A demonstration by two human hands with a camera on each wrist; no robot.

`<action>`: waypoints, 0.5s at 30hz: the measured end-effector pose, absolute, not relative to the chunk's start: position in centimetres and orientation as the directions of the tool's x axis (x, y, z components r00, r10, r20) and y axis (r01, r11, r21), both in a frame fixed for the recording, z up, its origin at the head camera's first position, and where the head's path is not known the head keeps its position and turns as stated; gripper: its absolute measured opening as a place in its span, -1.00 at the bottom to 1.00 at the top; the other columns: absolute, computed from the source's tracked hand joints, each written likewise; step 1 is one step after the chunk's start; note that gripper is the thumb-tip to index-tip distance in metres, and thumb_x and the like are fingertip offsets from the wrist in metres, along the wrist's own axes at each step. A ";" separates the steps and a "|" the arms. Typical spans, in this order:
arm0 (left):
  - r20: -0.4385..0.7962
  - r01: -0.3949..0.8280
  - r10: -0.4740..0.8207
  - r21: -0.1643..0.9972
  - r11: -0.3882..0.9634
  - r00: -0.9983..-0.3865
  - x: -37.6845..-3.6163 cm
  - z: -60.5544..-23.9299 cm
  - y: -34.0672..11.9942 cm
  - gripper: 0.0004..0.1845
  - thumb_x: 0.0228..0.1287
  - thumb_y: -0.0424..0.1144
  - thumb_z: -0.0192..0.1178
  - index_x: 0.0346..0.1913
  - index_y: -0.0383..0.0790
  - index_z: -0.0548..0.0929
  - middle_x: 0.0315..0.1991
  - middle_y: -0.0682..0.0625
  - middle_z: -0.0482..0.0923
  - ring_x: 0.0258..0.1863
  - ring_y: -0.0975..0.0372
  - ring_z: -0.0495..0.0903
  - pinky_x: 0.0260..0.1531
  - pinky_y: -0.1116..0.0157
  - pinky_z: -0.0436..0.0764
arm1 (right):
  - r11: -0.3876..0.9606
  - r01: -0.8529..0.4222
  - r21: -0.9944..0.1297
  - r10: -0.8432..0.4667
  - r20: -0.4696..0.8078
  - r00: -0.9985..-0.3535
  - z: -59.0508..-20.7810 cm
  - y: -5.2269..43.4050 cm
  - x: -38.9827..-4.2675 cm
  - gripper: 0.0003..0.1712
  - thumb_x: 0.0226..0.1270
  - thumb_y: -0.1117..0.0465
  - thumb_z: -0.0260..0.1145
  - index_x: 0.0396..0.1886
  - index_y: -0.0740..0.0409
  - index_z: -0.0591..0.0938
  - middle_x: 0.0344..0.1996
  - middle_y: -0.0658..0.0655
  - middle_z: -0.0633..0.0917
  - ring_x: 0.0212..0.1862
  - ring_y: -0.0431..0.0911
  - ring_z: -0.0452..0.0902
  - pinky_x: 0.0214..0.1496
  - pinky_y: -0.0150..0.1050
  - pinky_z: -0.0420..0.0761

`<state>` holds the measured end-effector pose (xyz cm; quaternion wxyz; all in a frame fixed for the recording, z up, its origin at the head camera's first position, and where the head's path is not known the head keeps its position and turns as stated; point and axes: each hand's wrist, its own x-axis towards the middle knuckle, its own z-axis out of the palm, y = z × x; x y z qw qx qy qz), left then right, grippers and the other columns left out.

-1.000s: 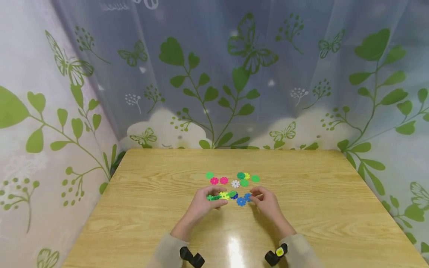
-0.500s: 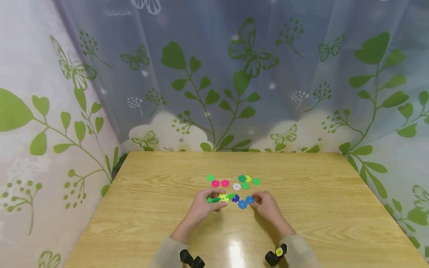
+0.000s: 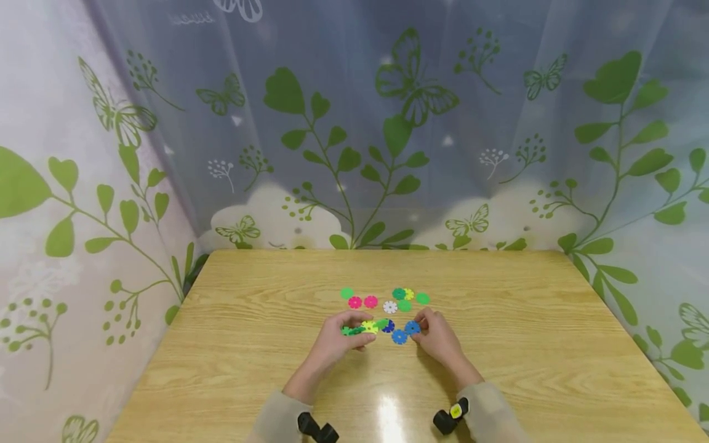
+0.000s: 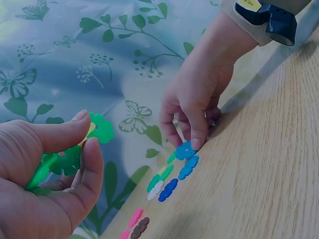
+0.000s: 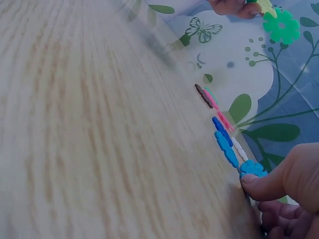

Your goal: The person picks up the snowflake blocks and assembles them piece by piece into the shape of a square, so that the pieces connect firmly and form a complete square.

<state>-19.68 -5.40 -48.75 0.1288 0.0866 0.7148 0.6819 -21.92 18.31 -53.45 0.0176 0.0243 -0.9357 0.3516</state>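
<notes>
My left hand [image 3: 354,330] holds a small chain of joined plastic snowflake discs [image 3: 364,327], green and yellow, just above the wooden table [image 3: 249,344]. The left wrist view shows these green discs [image 4: 70,160] pinched between thumb and fingers [image 4: 89,149]. My right hand [image 3: 422,327] pinches a light blue disc [image 3: 412,327] at the table surface; thumb and index finger close on that light blue disc [image 4: 185,150] in the left wrist view, and the thumb [image 5: 271,183] sits against it [image 5: 252,168] in the right wrist view. A second light blue disc [image 3: 399,336] and a dark blue one [image 3: 389,326] lie between my hands.
Behind the hands lie loose discs: a green one [image 3: 346,293], two pink [image 3: 362,302], a white [image 3: 390,306], and a green and yellow cluster [image 3: 407,297]. Leaf-printed curtains [image 3: 354,123] enclose the table at the back and sides.
My right hand has moved slightly left and its fingers have closed on the light blue disc. The left hand and its chain have stayed where they were.
</notes>
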 end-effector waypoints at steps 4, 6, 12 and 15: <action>-0.064 -0.051 0.303 0.997 0.052 -0.951 -19.7 -48.8 -5.4 -0.59 0.02 -0.32 0.39 -0.01 -0.29 0.60 -0.23 -0.14 0.46 -0.42 0.17 0.57 -0.30 0.17 0.69 | 0.702 -0.034 -0.711 0.015 0.062 -0.998 -53.6 18.3 -21.9 -0.76 0.12 0.36 0.37 -0.26 0.18 0.49 -0.40 0.10 0.52 -0.34 -0.05 0.43 -0.31 -0.16 0.52; -0.065 -0.051 0.304 0.997 0.053 -0.950 -19.8 -48.8 -5.4 -0.58 0.02 -0.33 0.39 -0.01 -0.31 0.59 -0.23 -0.14 0.45 -0.41 0.18 0.56 -0.31 0.16 0.70 | 0.676 -0.028 -0.737 0.040 0.074 -0.996 -53.7 18.4 -21.8 -0.80 0.15 0.37 0.34 -0.29 0.17 0.48 -0.45 0.08 0.52 -0.38 -0.07 0.41 -0.38 -0.23 0.47; -0.070 -0.056 0.307 0.997 0.054 -0.949 -19.7 -48.7 -5.3 -0.60 0.02 -0.32 0.39 -0.02 -0.28 0.60 -0.21 -0.14 0.45 -0.40 0.18 0.55 -0.32 0.13 0.69 | 0.622 -0.040 -0.782 0.065 0.102 -0.993 -53.8 18.4 -21.5 -0.84 0.19 0.41 0.29 -0.24 0.20 0.54 -0.48 0.08 0.52 -0.41 -0.08 0.41 -0.43 -0.29 0.45; -0.072 -0.061 0.308 0.997 0.046 -0.949 -19.6 -48.7 -5.4 -0.58 0.02 -0.32 0.39 0.00 -0.30 0.59 -0.22 -0.15 0.45 -0.42 0.18 0.55 -0.32 0.15 0.70 | 0.607 -0.039 -0.794 0.066 0.099 -0.993 -53.9 18.4 -21.4 -0.82 0.21 0.40 0.28 -0.18 0.21 0.59 -0.47 0.08 0.54 -0.40 -0.08 0.43 -0.41 -0.29 0.47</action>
